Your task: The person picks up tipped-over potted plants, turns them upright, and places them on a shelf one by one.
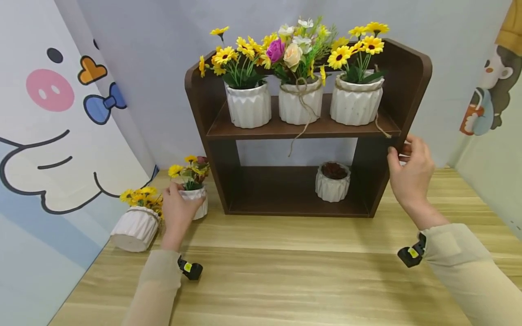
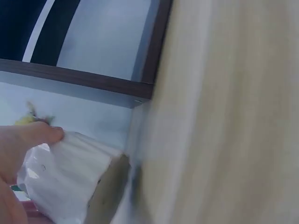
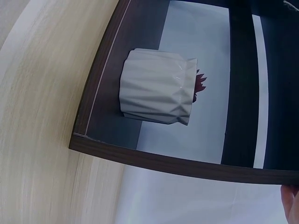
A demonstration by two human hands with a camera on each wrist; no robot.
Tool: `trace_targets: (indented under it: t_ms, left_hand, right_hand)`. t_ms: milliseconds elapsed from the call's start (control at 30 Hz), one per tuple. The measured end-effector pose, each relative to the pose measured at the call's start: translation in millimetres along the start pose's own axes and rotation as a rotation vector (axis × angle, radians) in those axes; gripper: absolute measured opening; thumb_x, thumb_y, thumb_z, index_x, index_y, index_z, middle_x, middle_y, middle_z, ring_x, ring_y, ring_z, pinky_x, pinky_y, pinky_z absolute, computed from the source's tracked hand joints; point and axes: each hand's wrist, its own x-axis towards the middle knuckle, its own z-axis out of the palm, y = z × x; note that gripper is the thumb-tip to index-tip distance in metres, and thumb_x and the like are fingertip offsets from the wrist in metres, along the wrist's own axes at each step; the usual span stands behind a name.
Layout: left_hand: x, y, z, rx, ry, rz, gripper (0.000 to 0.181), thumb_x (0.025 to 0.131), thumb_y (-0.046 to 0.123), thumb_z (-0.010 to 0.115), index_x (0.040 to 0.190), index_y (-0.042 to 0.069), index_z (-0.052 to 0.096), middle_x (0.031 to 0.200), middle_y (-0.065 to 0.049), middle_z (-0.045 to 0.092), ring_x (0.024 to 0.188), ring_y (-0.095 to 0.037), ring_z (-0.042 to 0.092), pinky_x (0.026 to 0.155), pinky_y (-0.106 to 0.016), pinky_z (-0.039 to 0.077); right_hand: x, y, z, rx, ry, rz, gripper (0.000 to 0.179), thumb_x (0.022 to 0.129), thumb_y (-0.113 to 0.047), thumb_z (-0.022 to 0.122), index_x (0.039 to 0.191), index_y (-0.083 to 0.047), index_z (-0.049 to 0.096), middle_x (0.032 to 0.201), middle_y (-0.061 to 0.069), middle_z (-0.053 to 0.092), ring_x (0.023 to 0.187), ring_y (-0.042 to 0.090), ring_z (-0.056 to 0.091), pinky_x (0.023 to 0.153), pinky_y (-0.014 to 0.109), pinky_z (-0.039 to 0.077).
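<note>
My left hand [image 1: 179,210] grips a white ribbed flowerpot [image 1: 200,203] with yellow flowers, beside the shelf's left side. In the left wrist view, the held pot [image 2: 74,172] is seen with its underside showing and the thumb against its wall. Another white pot [image 1: 136,228] with yellow flowers stands just left of that hand. My right hand [image 1: 413,174] holds the right side panel of the dark brown two-tier shelf [image 1: 302,134], thumb at its front edge. Only a little of this hand [image 3: 290,203] shows in the right wrist view.
On the upper tier stand three white pots: yellow flowers in the left pot [image 1: 248,106], mixed flowers in the middle pot [image 1: 299,104], yellow flowers in the right pot [image 1: 355,104]. A small pot [image 1: 332,185] with a dark red plant sits on the lower tier. Wooden tabletop [image 1: 293,271] extends in front.
</note>
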Motion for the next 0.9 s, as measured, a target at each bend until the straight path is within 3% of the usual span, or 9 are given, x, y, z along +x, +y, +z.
trace_targets:
  t_ms: [233, 433, 667, 900]
  left_hand:
    - [-9.5, -12.4, 8.3, -0.03, 0.086, 0.013, 0.062, 0.065, 0.031, 0.081, 0.1, -0.002, 0.042, 0.106, -0.022, 0.037, 0.086, -0.035, 0.044, 0.074, -0.048, 0.04]
    - [-15.9, -18.3, 12.4, -0.082, 0.12, -0.004, 0.062, 0.064, 0.025, 0.082, 0.1, -0.005, 0.041, 0.107, -0.023, 0.036, 0.086, -0.036, 0.044, 0.076, -0.048, 0.04]
    - [-17.4, -16.0, 11.3, -0.094, 0.084, -0.033, 0.065, 0.069, 0.023, 0.079, 0.107, -0.005, 0.035, 0.108, -0.023, 0.034, 0.085, -0.035, 0.044, 0.077, -0.048, 0.041]
    - [-11.8, -8.4, 6.8, -0.077, 0.017, -0.059, 0.095, 0.07, 0.035, 0.077, 0.13, -0.011, 0.02, 0.122, -0.033, 0.028, 0.096, -0.048, 0.046, 0.085, -0.056, 0.041]
  right_hand:
    - [-1.2, -1.0, 0.0, 0.003, 0.007, -0.007, 0.025, 0.084, -0.008, 0.057, 0.105, 0.005, 0.058, 0.09, 0.021, 0.057, 0.07, -0.02, 0.041, 0.064, -0.001, 0.034]
    - [-0.2, -2.9, 0.1, 0.001, 0.017, -0.02, 0.024, 0.084, -0.008, 0.057, 0.104, 0.005, 0.058, 0.089, 0.021, 0.058, 0.07, -0.02, 0.041, 0.064, -0.001, 0.034]
    - [0.5, -2.3, 0.1, -0.004, 0.014, -0.011, 0.024, 0.084, -0.008, 0.057, 0.105, 0.004, 0.058, 0.089, 0.02, 0.057, 0.07, -0.02, 0.041, 0.064, 0.0, 0.035]
    - [-0.9, -2.1, 0.2, -0.008, 0.008, -0.009, 0.024, 0.084, -0.008, 0.056, 0.105, 0.004, 0.057, 0.09, 0.021, 0.057, 0.07, -0.02, 0.041, 0.064, -0.001, 0.034]
